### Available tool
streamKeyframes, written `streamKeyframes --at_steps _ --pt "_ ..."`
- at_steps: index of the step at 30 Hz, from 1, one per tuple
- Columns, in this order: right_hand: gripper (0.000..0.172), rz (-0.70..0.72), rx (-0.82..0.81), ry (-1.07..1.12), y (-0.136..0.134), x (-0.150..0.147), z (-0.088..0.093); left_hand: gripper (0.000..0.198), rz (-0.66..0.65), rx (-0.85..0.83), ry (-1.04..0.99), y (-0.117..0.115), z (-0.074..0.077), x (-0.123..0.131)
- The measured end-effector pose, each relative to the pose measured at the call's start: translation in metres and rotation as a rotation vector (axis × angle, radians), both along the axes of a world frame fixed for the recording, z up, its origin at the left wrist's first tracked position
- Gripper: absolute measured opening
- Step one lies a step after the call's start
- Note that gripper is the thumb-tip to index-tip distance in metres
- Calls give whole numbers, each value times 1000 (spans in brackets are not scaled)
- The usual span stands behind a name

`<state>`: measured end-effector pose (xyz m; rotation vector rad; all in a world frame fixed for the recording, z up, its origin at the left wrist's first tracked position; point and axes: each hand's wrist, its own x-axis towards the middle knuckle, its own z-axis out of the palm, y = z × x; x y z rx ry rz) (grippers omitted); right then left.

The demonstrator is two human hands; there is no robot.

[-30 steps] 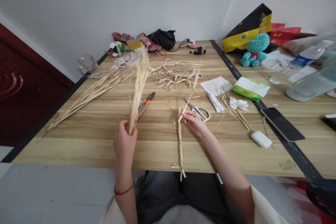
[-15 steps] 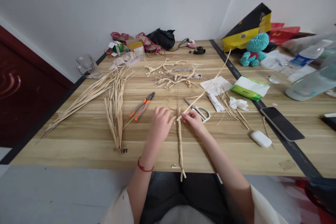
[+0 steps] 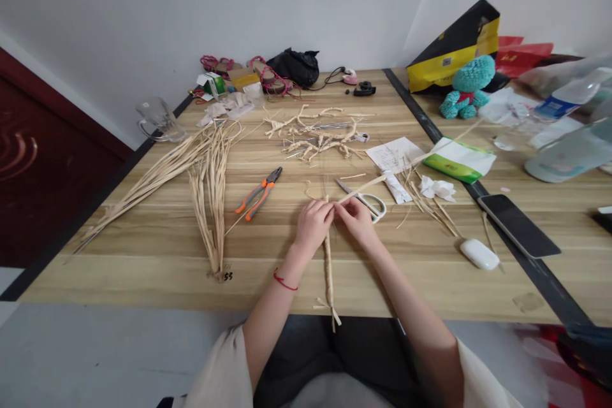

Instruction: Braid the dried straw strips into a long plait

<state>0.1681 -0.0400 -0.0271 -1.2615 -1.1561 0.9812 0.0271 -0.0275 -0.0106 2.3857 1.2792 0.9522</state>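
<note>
Pale wall (image 3: 306,0) behind a wooden table (image 3: 143,277). From left: a straw bundle (image 3: 162,168), then orange-handled pliers (image 3: 261,193). Next, the left hand (image 3: 314,224), fingers together over a straw-wrapped stem (image 3: 327,268), whose long axis runs from the table's near edge straight away from the person; whether they grip it is hidden. Just right, the right hand (image 3: 354,222) pinches a straw strip (image 3: 363,189) slanting away rightward. The left is nearer the stem.
</note>
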Motion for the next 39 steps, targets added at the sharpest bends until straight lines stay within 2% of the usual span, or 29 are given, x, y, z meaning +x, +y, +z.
streamKeyframes --at_steps 5,10,16,20,27,35,39 --pt "32 19 -24 202 -1 0 11 16 -62 -173 -284 4 -1 -1" --pt "27 75 -72 257 0 4 13 19 -60 -427 -593 12 -10 -1" --pt "29 76 -88 284 1 5 12 25 -111 -589 -645 17 -11 -5" --pt "27 88 -83 282 1 5 12 22 -113 -574 -611 17 -10 -5" --pt "27 107 -91 259 -1 4 16 10 -79 -428 -454 14 -9 -4" --pt "29 145 -62 155 1 1 -2 13 21 -258 -290 6 2 -7" --pt "27 117 -50 40 1 0 -2 10 20 -190 -222 4 8 -6"
